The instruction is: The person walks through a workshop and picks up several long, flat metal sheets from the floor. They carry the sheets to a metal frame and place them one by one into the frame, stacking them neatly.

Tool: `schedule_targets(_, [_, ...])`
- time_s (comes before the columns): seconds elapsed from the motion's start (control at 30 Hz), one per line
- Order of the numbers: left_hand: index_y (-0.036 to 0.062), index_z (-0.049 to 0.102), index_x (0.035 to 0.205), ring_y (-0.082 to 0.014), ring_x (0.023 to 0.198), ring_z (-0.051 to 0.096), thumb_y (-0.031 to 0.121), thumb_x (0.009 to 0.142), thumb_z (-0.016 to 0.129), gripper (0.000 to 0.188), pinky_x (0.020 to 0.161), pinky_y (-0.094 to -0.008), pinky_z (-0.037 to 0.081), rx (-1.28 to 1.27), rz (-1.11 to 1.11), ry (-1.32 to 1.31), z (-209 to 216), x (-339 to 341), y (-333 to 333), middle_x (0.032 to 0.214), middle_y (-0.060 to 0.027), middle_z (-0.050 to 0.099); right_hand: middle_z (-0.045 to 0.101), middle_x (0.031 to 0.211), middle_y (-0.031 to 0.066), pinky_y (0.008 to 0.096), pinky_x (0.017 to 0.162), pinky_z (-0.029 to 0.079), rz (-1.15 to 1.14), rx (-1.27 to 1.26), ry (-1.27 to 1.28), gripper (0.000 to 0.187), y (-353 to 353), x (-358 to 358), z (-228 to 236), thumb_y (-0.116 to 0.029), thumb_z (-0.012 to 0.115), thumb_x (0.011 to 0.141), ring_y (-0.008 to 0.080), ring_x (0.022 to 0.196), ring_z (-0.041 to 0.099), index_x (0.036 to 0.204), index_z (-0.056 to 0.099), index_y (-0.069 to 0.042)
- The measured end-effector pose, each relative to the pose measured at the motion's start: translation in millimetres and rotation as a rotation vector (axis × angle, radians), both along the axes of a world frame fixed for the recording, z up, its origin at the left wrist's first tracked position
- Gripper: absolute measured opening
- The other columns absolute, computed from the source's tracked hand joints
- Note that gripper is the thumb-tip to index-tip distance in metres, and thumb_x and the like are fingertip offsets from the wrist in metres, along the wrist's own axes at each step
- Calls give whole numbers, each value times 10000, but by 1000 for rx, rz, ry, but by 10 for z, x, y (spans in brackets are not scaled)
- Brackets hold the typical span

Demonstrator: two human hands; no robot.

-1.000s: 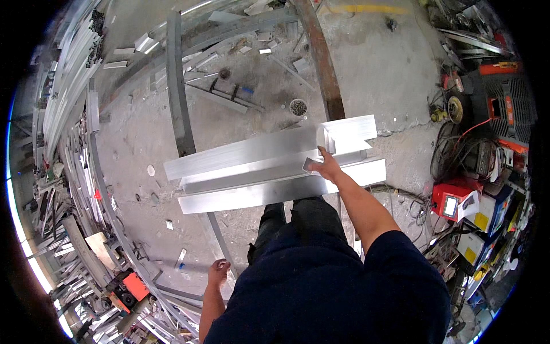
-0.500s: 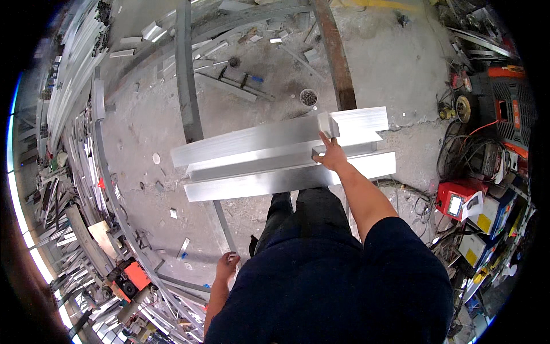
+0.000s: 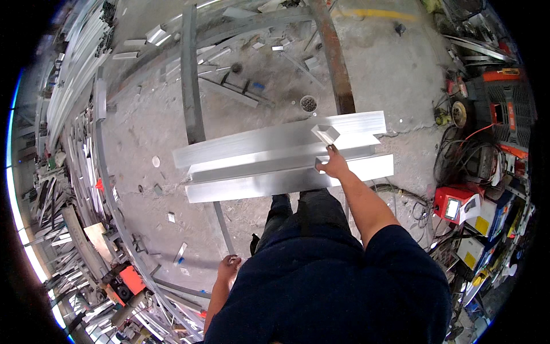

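Long silvery metal profiles lie side by side in front of me, the far one (image 3: 229, 150) and the near one (image 3: 240, 192) running roughly left to right. My right hand (image 3: 335, 165) reaches over them, its fingertips gripping the near edge of a short metal piece (image 3: 327, 134), which sits tilted on the far profile. The thumb is apart from the fingers, beside a small dark-edged piece (image 3: 319, 163) partly hidden by the hand. By my left side, my left hand (image 3: 230, 265) is curled round something small and pale that I cannot make out.
Two steel beams, the left one (image 3: 192, 86) and the rusty right one (image 3: 338, 74), run under the profiles. A bowl of small parts (image 3: 308, 103) stands beyond. Metal stock (image 3: 80, 74) is piled at left. A red machine (image 3: 452, 202) and cables (image 3: 452, 149) lie at right.
The short metal piece has tipped and come slightly nearer under my right fingertips. My left hand stays low at my side. The view has shifted a little.
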State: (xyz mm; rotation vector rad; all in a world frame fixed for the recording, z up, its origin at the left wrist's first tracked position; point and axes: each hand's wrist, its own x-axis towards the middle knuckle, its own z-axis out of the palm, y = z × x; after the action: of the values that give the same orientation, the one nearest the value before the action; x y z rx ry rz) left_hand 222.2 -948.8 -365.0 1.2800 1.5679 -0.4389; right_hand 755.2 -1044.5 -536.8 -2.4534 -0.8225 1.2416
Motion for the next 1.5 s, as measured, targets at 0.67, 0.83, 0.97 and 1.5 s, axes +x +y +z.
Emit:
schedule_targets(0.67, [1, 641, 1034, -157, 767, 659, 222, 842, 698, 299, 681, -295, 506, 71, -91, 28, 20, 104, 56, 849, -112, 699, 558, 1235, 270, 387, 973, 455, -207, 2, -12, 761, -213, 794, -125, -484, 745, 665, 365, 1143, 556, 1207, 593, 29])
schedule_targets(0.83, [34, 638, 1083, -110, 635, 609, 311, 822, 739, 394, 534, -259, 459, 16, -99, 78, -13, 386, 133, 791, -67, 694, 588, 1188, 280, 388, 943, 470, -421, -45, -61, 701, -625, 1201, -463, -492, 643, 786, 374, 1110, 582, 1253, 559, 25])
schedule_targets(0.97, [-3, 628, 1086, -132, 711, 635, 309, 826, 732, 420, 595, -273, 485, -9, 13, 14, -66, 244, 52, 861, -97, 702, 422, 1306, 307, 489, 938, 461, -452, -26, -298, 663, -421, 1355, -408, -471, 566, 860, 464, 1101, 534, 1347, 427, -43])
schedule_targets(1.5, [-14, 603, 1121, -197, 854, 668, 302, 841, 700, 433, 744, -301, 518, -23, -56, 59, 7, 335, 97, 937, -129, 691, 348, 1463, 159, 525, 1014, 385, -107, -130, -578, 648, -28, 1602, -215, -544, 396, 948, 386, 1277, 416, 1450, 322, -141])
